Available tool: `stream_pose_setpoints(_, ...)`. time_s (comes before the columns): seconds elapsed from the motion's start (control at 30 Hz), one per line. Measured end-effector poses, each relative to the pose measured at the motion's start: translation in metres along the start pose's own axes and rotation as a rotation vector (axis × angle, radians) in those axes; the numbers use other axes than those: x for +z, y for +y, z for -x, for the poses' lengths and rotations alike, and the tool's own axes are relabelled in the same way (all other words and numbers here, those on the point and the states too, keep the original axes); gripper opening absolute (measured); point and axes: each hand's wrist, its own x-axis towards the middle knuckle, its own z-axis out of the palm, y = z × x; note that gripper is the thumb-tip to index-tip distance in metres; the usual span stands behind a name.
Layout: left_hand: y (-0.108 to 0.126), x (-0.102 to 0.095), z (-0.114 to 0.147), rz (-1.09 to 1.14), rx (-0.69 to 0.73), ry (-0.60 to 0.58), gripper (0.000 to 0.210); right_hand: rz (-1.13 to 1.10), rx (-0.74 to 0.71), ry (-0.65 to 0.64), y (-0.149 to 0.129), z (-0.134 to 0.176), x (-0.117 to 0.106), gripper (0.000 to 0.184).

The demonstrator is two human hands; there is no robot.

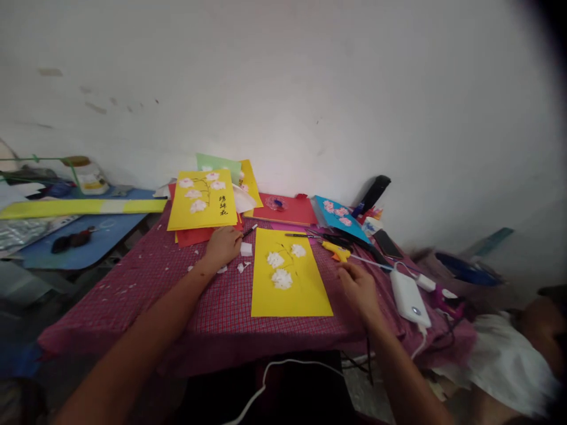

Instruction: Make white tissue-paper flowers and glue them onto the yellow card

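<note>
A yellow sheet (pixel 310 289) lies on the checked tablecloth, with white paper flowers (pixel 282 278) and thin drawn branches on it. To its left, my left hand (pixel 224 245) rests with the fingers curled in, beside a dark marker (pixel 250 231) and a small stack of white paper pieces (pixel 246 249). Whatever its fingers may hold is hidden. On the sheet's other side, my right hand (pixel 358 286) is closed, fingertips bent; I cannot make out anything in them. Just beyond it lies a yellow glue gun (pixel 335 250). A thin black pen (pixel 301 235) crosses the sheet's top edge.
A finished-looking yellow flower card (pixel 202 200) tops a pile at the back left. Behind are a red card (pixel 287 209) and a blue card (pixel 341 218). A white power bank (pixel 410 298) with cables and a phone (pixel 388 244) lie right. A person sits beyond the right edge.
</note>
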Motion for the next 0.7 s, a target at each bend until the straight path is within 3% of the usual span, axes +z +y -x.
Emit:
stream_pose_setpoints(0.2, 0.002, -0.004, -0.001, -0.050, 0.007, 0.024, 0.022, -0.151, 0.083, -0.110, 0.021, 0.024, 0.009, 0.026)
stream_pose_setpoints(0.47, -0.006, -0.008, -0.005, 0.071, -0.062, 0.104, 0.022, -0.016, 0.016, -0.198, 0.027, 0.029, 0.016, 0.031)
stream_pose_setpoints(0.7, -0.006, -0.015, -0.006, 0.248, -0.187, 0.299, 0.032, 0.037, 0.011, -0.242, 0.027, 0.029, 0.013, 0.038)
